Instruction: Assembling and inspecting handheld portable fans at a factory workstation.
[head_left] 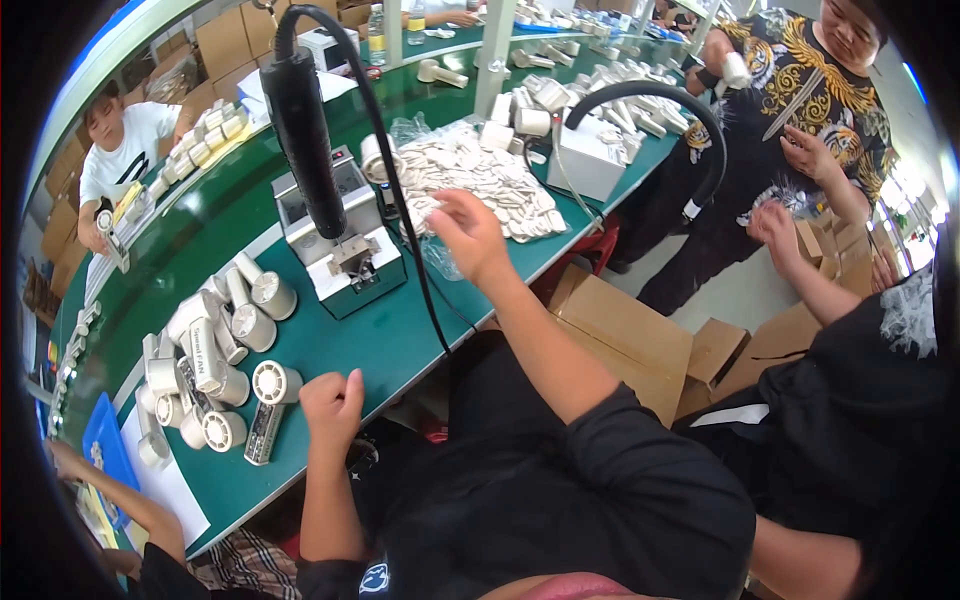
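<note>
While the right hand (470,232) is reaching out over the green table (380,345), its fingers are spreading loosely above a pile of small pale flat parts (480,180) lying on clear plastic. The fingers are open and hovering at the near edge of the pile; whether they are pinching a part cannot be told. The left hand (333,405) is resting on the table's near edge, curled into a loose fist; whether anything is inside it cannot be told. Just left of that fist, a white handheld fan (272,395) is lying flat, its round head toward the hand. Beyond it, a cluster of similar fans (210,345) is lying heaped farther left. Between the two hands, a grey and white fixture box (345,255) is sitting on the table, and a black powered screwdriver (305,125) is hanging upright above it, its tip near the fixture's top. A black cable (415,250) is trailing from the tool down across the table. Brown cartons (620,330) are standing on the floor to the right. Other people are working nearby: one in a white shirt (125,150) at far left, one in a patterned shirt (800,80) at upper right.
</note>
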